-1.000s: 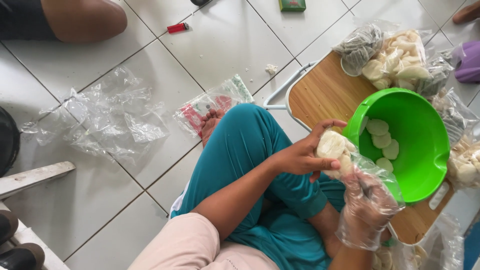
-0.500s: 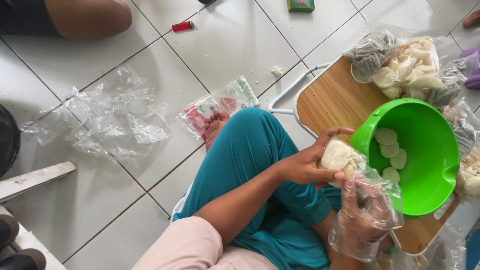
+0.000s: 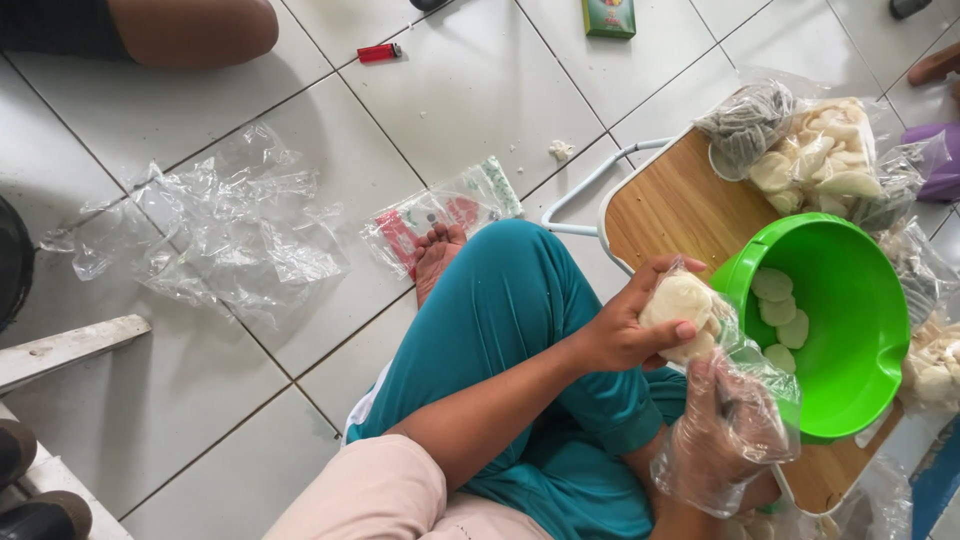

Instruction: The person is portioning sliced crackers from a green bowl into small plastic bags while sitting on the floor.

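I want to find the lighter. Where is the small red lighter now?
In the head view, the red lighter lies on the white tiled floor at the top, left of the small green box.

A small green box (image 3: 609,17) lies on the floor tiles at top. A clear flat packet with red and green print (image 3: 440,212) lies beside the foot.

The bare left hand (image 3: 625,330) grips a small clear bag of pale round crackers (image 3: 683,312) just beside the green bowl (image 3: 840,330), which holds a few more. The right hand (image 3: 725,430), in a loose plastic glove, touches the bag's lower end. The bowl sits on a wooden tray (image 3: 680,205).
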